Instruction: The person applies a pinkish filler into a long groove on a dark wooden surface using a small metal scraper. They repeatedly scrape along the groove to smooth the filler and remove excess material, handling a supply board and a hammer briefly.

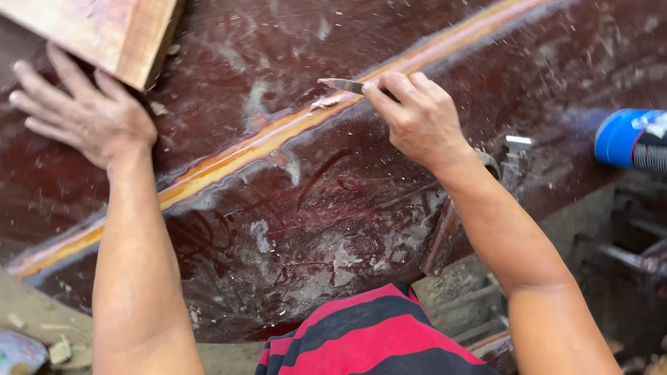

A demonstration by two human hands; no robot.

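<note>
My right hand [417,114] grips a small metal blade [342,85] and holds its tip against an orange seam [229,158] that runs diagonally across a dark red board [326,222]. A curl of scraped material [323,103] lies just under the blade tip. My left hand [83,111] rests flat, fingers spread, on the board at the upper left, just below a pale wooden block [111,31].
A blue-capped cylinder [629,137] lies at the right edge. White scuffs and dust cover the board. Grey metal frame parts [625,257] show at the lower right, a red-and-black striped shirt [375,333] at the bottom, and debris [28,347] at the lower left.
</note>
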